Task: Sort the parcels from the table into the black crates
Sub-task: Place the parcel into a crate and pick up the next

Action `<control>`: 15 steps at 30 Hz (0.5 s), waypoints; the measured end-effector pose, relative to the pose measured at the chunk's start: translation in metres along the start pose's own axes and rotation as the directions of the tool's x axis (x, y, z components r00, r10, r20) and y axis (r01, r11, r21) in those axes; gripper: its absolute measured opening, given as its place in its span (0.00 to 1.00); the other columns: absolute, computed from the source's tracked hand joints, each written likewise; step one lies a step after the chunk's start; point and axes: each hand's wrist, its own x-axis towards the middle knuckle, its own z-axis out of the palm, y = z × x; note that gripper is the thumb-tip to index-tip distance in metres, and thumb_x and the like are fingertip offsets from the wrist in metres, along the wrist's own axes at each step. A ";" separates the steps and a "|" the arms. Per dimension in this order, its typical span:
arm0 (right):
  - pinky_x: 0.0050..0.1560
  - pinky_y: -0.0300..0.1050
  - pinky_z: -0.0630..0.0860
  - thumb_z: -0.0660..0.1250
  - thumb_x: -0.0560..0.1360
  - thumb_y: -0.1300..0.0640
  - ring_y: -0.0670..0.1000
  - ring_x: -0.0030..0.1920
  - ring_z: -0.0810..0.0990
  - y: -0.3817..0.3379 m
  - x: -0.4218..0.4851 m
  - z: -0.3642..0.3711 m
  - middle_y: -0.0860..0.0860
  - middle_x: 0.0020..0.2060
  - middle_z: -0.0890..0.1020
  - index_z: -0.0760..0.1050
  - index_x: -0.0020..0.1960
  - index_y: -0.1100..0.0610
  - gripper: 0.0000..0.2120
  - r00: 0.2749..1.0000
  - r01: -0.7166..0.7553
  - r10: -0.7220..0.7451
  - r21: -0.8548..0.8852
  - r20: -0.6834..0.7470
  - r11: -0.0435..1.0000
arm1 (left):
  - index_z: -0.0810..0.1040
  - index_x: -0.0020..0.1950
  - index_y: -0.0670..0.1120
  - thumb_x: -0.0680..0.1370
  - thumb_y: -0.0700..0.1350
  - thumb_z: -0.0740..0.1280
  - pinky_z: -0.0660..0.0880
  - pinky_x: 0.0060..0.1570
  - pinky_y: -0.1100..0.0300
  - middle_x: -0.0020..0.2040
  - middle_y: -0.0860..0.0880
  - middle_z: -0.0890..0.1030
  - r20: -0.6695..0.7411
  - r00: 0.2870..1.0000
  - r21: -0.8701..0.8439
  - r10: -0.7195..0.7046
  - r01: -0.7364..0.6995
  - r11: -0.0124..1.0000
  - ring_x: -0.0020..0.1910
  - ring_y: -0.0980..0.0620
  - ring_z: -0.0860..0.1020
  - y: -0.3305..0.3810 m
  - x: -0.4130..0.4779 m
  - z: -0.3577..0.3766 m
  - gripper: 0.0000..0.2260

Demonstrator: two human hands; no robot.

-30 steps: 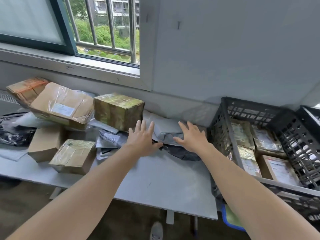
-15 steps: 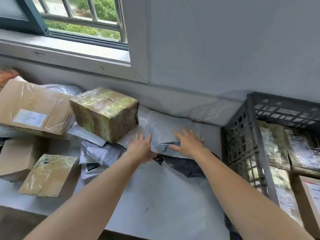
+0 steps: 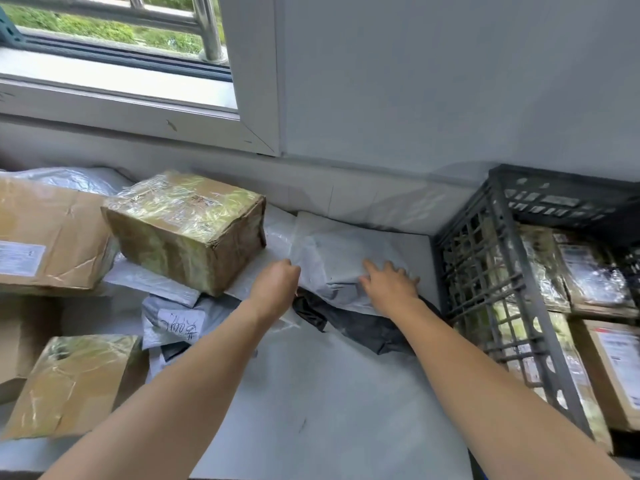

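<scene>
The grey mailer (image 3: pixel 332 254) lies across the table (image 3: pixel 329 393) between my hands, with the black crate (image 3: pixel 485 271) just to its right. My right hand (image 3: pixel 388 284) presses flat on it, fingers spread. My left hand (image 3: pixel 277 285) is curled at its left edge and probably pinching it, though the fingertips are hidden.

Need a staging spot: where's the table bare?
The table is bare near its front edge, between the scribbled grey mailer and the black crate. Crowded: taped cardboard boxes on the left, white mailer and black bag behind.
</scene>
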 end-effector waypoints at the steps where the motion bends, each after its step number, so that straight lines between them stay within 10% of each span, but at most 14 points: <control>1: 0.65 0.67 0.63 0.48 0.83 0.47 0.65 0.66 0.67 -0.001 -0.003 0.000 0.62 0.68 0.66 0.57 0.75 0.47 0.20 1.000 -0.010 0.010 0.013 0.006 1.000 | 0.73 0.47 0.41 0.76 0.33 0.61 0.66 0.37 0.52 0.50 0.42 0.75 -0.027 0.999 0.031 0.033 -0.032 0.999 0.49 0.42 0.75 0.001 0.000 -0.004 0.04; 9: 0.67 0.75 0.56 0.48 0.83 0.48 0.64 0.70 0.65 0.003 -0.006 -0.018 0.59 0.73 0.65 0.53 0.78 0.45 0.23 0.992 -0.099 0.085 0.150 0.096 0.984 | 0.68 0.48 0.40 0.82 0.37 0.55 0.63 0.31 0.50 0.37 0.41 0.72 -0.408 0.911 -0.349 0.053 -0.210 0.913 0.34 0.38 0.73 0.022 -0.009 -0.075 0.05; 12: 0.68 0.62 0.61 0.48 0.83 0.45 0.61 0.70 0.67 -0.012 -0.014 -0.030 0.57 0.73 0.67 0.60 0.76 0.49 0.23 0.999 -0.032 0.034 0.314 0.001 0.949 | 0.71 0.52 0.38 0.83 0.38 0.55 0.67 0.37 0.50 0.43 0.42 0.76 -0.480 0.877 -0.451 0.018 -0.265 0.852 0.39 0.40 0.74 0.024 -0.007 -0.107 0.06; 15: 0.63 0.46 0.67 0.53 0.83 0.42 0.52 0.70 0.71 -0.038 -0.033 -0.059 0.50 0.70 0.73 0.67 0.74 0.50 0.23 0.980 0.194 -0.092 0.728 -0.178 0.657 | 0.72 0.57 0.38 0.81 0.38 0.57 0.69 0.45 0.55 0.52 0.43 0.78 -0.408 0.906 -0.602 -0.110 -0.177 0.779 0.50 0.43 0.76 0.021 0.000 -0.131 0.08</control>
